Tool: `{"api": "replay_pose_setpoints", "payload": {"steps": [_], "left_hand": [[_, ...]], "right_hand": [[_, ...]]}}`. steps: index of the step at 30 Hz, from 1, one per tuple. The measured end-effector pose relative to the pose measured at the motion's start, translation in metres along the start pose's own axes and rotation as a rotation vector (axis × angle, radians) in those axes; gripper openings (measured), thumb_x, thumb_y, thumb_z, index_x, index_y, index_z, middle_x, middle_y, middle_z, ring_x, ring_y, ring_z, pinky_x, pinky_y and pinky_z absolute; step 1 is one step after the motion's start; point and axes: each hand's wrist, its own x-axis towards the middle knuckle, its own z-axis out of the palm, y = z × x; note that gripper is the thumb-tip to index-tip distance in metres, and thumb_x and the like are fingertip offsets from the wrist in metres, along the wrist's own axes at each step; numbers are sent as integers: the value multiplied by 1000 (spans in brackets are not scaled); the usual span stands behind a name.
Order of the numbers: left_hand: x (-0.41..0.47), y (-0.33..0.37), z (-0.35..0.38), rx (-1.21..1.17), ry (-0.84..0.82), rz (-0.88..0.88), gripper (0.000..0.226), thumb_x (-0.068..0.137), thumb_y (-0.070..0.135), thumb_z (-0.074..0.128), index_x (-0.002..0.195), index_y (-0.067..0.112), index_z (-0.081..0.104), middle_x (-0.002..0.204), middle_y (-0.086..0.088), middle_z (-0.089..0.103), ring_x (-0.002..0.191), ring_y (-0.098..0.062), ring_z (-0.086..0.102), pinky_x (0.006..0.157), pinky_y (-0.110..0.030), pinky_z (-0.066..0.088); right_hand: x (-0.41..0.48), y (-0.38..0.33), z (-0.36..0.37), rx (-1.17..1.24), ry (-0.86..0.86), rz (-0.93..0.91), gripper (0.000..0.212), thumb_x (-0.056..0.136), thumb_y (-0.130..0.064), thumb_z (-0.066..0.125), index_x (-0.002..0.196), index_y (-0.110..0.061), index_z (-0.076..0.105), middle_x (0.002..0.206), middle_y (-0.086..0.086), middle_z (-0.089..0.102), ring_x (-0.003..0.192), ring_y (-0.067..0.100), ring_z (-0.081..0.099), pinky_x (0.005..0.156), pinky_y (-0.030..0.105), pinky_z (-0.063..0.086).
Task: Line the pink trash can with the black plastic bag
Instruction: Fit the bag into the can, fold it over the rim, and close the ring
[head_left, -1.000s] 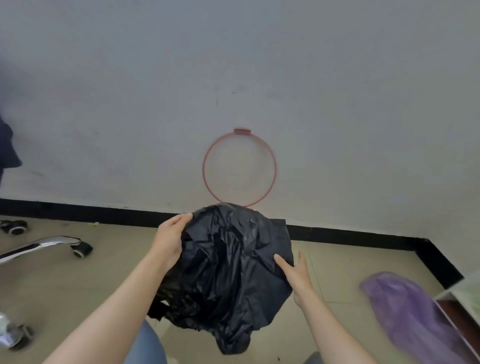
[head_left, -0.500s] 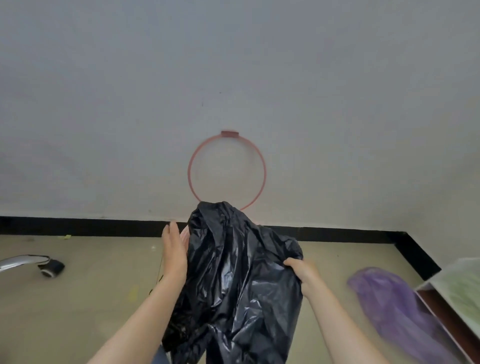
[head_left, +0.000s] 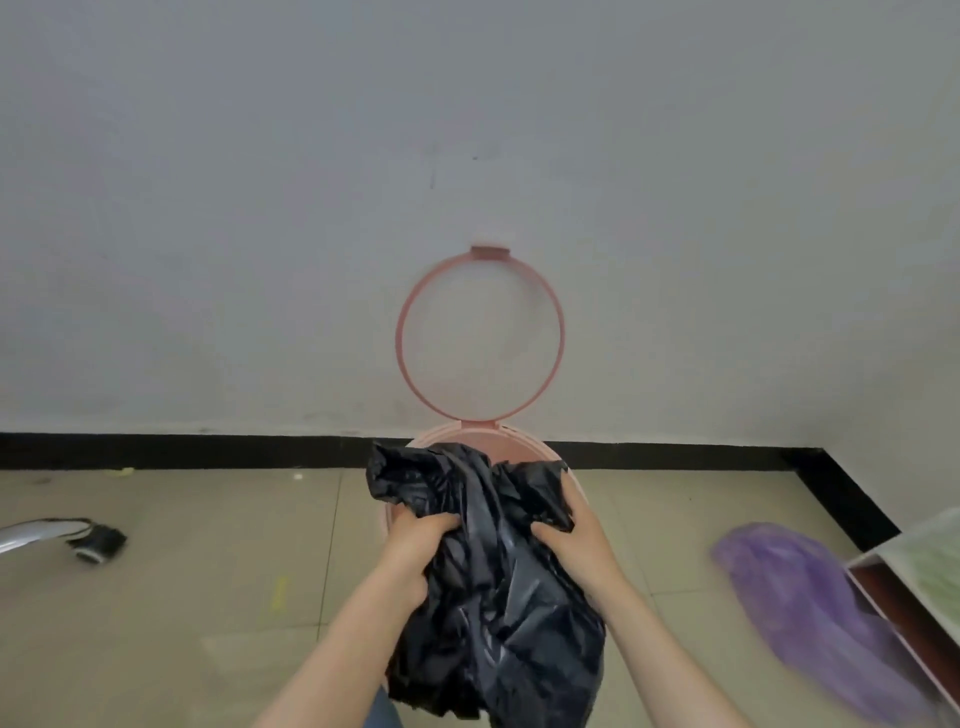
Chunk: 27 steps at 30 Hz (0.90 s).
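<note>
The pink trash can stands on the floor against the wall; only its far rim and inner wall show. Its pink ring lid is flipped up and leans on the wall. A crumpled black plastic bag hangs bunched over the can's mouth and hides the near rim. My left hand grips the bag's left side with curled fingers. My right hand grips its right side.
A black baseboard runs along the wall and turns toward me at the right corner. A chrome chair leg with a caster lies at the left. A purple plastic bag and a box edge are at the right.
The view has dropped and the pink can's rim has come into sight. Both hands have lowered the bag over the can and closed tighter on it.
</note>
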Motion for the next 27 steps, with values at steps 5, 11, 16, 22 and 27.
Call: {"api": "replay_pose_setpoints", "payload": {"steps": [5, 11, 16, 22, 27], "left_hand": [[26, -6, 0, -79, 9, -186, 38, 81, 14, 62, 117, 4, 54, 113, -20, 64, 93, -35, 63, 79, -44, 54], [-2, -21, -9, 749, 359, 423, 76, 90, 37, 49, 146, 12, 4, 156, -16, 4, 143, -34, 5, 115, -46, 16], [8, -24, -2, 1604, -332, 254, 64, 85, 65, 29, 142, 38, 19, 159, -1, 2, 145, -27, -7, 116, -52, -2], [20, -36, 4, 1800, -316, 129, 61, 86, 60, 31, 140, 30, 32, 148, -6, 38, 139, -35, 21, 115, -55, 7], [12, -39, 5, 1682, -32, 347, 46, 93, 44, 33, 131, 20, 44, 141, -10, 42, 134, -31, 29, 108, -46, 26]], "right_hand": [[15, -6, -21, -365, 134, 13, 52, 80, 8, 50, 127, -13, 51, 127, 8, 59, 113, 19, 55, 88, 19, 40], [20, 23, 2, -900, -199, 210, 44, 90, -6, 45, 133, -14, 45, 133, 14, 54, 118, 30, 53, 95, 36, 43], [30, 26, 11, -627, -339, 246, 47, 92, -16, 49, 136, -8, 38, 145, 15, 39, 132, 28, 39, 103, 30, 36], [14, 14, -21, -807, -143, -100, 44, 94, -38, 40, 136, -23, 41, 145, 7, 40, 134, 26, 33, 107, 42, 34], [-27, 30, -25, -1071, -596, -46, 63, 86, -53, 48, 140, -46, 16, 158, 3, 1, 143, 32, -4, 115, 53, 11]]}}
